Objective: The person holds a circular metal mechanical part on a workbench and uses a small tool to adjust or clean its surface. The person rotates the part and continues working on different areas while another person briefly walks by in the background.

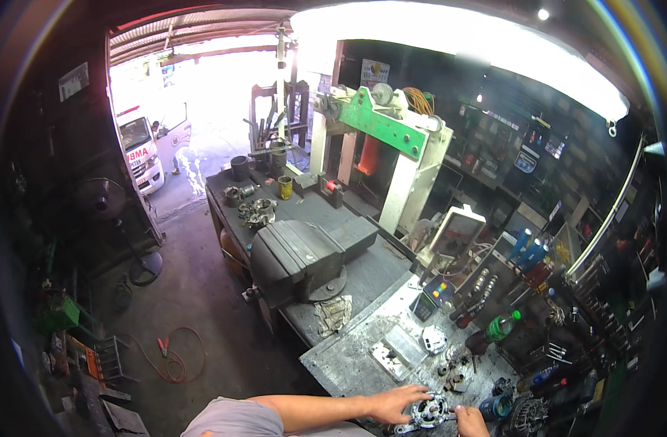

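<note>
The hands are apart, flanking a round metal housing (430, 414) at the tabletop's (342, 365) near edge. The left hand (393, 404) spreads thumb and fingers against it, grip unclear; the right hand (471, 422) curls beside it, its hold too small to tell.

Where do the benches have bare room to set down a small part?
On the light bench, the left corner looks bare, bordered by crumpled cloth, grey tray and left forearm. On the dark bench, a strip between vise and light bench looks bare. Around the right hand it is crowded: round metal part, blue can, green-capped bottle beyond.
</note>
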`<act>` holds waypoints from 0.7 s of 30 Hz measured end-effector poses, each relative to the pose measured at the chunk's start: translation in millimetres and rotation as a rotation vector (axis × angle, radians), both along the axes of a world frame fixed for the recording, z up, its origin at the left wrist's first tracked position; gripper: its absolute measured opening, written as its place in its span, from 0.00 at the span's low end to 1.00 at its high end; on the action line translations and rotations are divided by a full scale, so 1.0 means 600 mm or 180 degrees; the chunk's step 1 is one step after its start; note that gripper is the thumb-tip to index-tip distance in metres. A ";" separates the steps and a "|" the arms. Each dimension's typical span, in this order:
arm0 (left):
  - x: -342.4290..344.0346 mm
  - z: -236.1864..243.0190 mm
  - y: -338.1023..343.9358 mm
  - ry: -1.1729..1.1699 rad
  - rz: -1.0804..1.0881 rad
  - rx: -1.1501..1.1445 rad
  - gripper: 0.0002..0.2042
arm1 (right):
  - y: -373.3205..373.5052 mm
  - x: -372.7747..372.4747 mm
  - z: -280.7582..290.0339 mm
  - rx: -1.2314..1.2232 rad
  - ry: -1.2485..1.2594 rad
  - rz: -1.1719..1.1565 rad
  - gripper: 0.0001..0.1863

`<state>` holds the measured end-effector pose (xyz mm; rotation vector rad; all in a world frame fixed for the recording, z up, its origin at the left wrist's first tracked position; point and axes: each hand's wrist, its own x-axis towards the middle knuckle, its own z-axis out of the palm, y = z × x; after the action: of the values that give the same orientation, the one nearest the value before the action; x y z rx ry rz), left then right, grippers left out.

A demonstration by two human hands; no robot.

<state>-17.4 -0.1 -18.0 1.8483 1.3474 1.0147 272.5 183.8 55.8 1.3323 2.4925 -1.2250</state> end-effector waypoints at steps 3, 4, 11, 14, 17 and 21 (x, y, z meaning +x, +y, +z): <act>0.048 -0.006 0.013 0.0266 0.0526 0.0569 0.51 | -0.004 0.017 -0.038 -0.0509 0.0685 -0.1008 0.16; 0.060 -0.004 0.023 0.0298 0.0552 0.0647 0.50 | -0.013 0.016 -0.045 -0.0714 0.0889 -0.1391 0.15; 0.106 0.018 0.085 0.0252 0.0196 0.0458 0.33 | -0.074 0.016 -0.067 -0.0561 0.1512 -0.1980 0.13; 0.115 0.010 0.088 0.0614 0.0304 0.0769 0.34 | -0.084 0.038 -0.093 -0.0838 0.1782 -0.1821 0.18; 0.121 0.003 0.069 0.0308 0.0648 0.0605 0.41 | -0.091 0.050 -0.121 0.0603 0.0324 -0.0975 0.18; 0.116 0.019 0.028 0.0708 0.1317 -0.0488 0.59 | -0.101 0.032 -0.153 0.1019 0.1531 -0.0986 0.17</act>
<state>52.5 16.8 -6.8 1.6398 1.9417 0.8882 291.4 123.4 -35.7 1.7282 3.0012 -1.3880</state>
